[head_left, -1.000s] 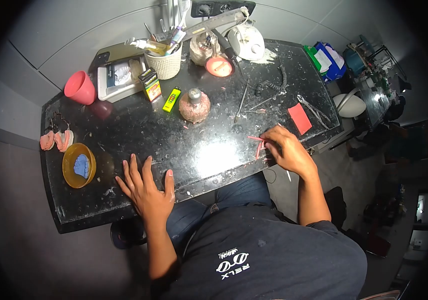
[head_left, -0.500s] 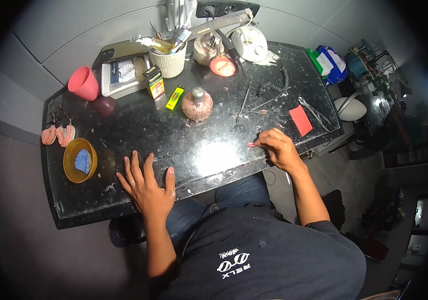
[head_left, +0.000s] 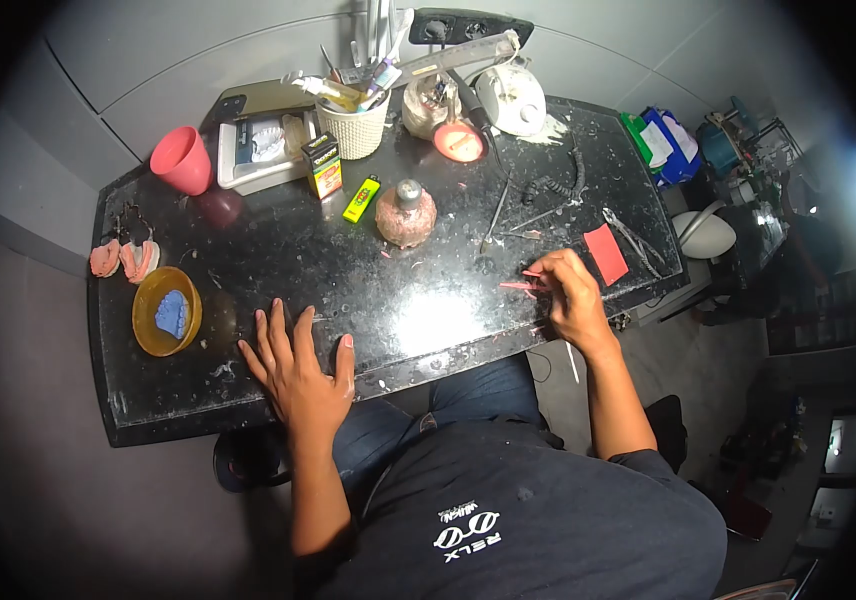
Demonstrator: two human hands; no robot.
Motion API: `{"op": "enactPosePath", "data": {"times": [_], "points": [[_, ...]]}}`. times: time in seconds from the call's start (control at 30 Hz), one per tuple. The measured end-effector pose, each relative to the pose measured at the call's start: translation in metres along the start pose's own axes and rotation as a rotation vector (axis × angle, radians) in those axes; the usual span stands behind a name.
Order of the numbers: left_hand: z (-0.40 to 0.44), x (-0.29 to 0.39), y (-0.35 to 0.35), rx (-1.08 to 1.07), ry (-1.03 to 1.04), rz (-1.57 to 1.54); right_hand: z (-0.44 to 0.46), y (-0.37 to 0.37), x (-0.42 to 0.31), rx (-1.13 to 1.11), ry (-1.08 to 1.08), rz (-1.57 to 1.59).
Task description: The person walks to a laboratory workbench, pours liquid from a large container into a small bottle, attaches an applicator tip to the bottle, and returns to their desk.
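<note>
My left hand [head_left: 310,385] lies flat near the front edge of the black table, fingers spread, with nothing in it. At the right side of the table, my right hand [head_left: 578,305] has its fingers pinched together on a small pink wax strip [head_left: 532,273] at the fingertips. Just under them another thin pink strip [head_left: 518,287] shows; whether it rests on the table or is also held, I cannot tell. A flat pink wax sheet [head_left: 606,254] lies beyond the right hand, with metal pliers [head_left: 634,243] beside it.
A spirit burner [head_left: 406,215] with a metal cap stands mid-table, near a yellow-green lighter [head_left: 361,199]. Thin metal tools [head_left: 495,212] lie to its right. On the left are an amber bowl [head_left: 140,330] holding a blue dental model, pink dental models [head_left: 138,262] and a pink cup [head_left: 182,160].
The view has shifted slightly. My right hand has turned and moved a little away from the front edge, and more pink strip shows at its fingertips. My left hand stays flat.
</note>
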State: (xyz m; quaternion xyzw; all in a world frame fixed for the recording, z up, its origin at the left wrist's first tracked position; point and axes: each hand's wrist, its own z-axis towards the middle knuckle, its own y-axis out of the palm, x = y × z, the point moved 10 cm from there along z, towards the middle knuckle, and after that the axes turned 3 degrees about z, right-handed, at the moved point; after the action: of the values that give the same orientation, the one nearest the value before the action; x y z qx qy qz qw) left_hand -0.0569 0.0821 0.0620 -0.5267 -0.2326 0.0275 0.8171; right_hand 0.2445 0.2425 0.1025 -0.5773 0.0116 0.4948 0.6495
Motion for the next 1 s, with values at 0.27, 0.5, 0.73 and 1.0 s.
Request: {"op": "enactPosePath", "data": {"times": [0.27, 0.5, 0.73, 1.0], "points": [[0.001, 0.001, 0.0, -0.007, -0.01, 0.006, -0.011, 0.009, -0.006, -0.109, -0.024, -0.177], [0.001, 0.001, -0.001, -0.004, -0.003, 0.01, -0.015, 0.021, 0.003, -0.087, -0.041, -0.35], [0.0, 0.001, -0.001, -0.004, -0.006, 0.006, 0.033, 0.004, 0.006, -0.07, 0.049, -0.017], [-0.001, 0.001, -0.002, 0.013, -0.003, 0.007, 0.181, -0.006, -0.049, 0.097, -0.317, -0.164]]}}
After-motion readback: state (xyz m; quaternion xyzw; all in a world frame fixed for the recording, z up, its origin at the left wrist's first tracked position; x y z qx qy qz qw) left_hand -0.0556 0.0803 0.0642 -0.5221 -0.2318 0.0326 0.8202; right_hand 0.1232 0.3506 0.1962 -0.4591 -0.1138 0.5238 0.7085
